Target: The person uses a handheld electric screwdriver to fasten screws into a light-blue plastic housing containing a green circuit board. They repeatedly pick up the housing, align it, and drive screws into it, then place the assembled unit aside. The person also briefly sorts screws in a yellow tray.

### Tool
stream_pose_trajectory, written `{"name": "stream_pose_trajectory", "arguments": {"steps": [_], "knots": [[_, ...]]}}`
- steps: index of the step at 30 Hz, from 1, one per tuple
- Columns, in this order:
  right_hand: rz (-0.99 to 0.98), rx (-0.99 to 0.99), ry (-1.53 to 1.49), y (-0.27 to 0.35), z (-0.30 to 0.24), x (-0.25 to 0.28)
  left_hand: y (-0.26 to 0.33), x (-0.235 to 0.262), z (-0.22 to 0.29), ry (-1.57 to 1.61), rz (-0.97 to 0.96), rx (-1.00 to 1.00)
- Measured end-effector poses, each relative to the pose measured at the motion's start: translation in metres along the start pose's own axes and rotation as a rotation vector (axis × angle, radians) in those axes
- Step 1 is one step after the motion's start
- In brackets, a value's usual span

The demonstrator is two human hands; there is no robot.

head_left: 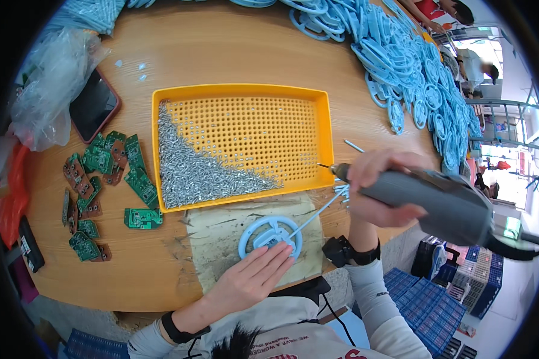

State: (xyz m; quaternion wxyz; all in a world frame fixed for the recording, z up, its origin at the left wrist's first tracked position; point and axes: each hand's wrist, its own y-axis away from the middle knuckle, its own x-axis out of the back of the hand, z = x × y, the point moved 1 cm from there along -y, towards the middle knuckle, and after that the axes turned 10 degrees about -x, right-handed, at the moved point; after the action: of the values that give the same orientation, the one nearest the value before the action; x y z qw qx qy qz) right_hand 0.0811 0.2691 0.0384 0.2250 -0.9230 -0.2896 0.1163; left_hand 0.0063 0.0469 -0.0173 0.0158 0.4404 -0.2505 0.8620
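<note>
My right hand (pixel 374 179) is wrapped round a grey electric screwdriver (pixel 437 203), its cord trailing off to the right. The bit points left, over the right end of a yellow perforated tray (pixel 239 89). Small silvery screws (pixel 191 173) are heaped along the tray's left side, and some sit in its holes. My left hand (pixel 251 278) lies with fingers outstretched on the near part of a light-blue plastic ring-shaped piece (pixel 243 238), partly covering it. From that piece a thin light-blue rod (pixel 320 212) runs up to the right. A stained, pale cloth (pixel 206 257) is underneath.
Green and brown circuit boards (pixel 142 218) lie left of the tray, near a dark phone (pixel 96 107) and a clear plastic bag (pixel 54 90). Light-blue ring parts (pixel 401 66) are piled at the far right. Loose rods (pixel 353 145) lie beside the tray. Other people sit beyond.
</note>
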Motion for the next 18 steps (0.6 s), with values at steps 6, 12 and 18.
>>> {"name": "stream_pose_trajectory", "arguments": {"steps": [6,12,18], "knots": [[-0.377,-0.098,-0.151,0.02,-0.055,-0.039,0.008,-0.002,-0.001,-0.014,-0.026,-0.029],[-0.49,-0.06,-0.155,0.053,-0.043,-0.072,0.015,-0.006,0.001,0.081,0.053,-0.046],[-0.462,0.0,-0.181,0.063,-0.027,-0.082,0.015,-0.01,0.001,0.107,0.122,-0.037]]}}
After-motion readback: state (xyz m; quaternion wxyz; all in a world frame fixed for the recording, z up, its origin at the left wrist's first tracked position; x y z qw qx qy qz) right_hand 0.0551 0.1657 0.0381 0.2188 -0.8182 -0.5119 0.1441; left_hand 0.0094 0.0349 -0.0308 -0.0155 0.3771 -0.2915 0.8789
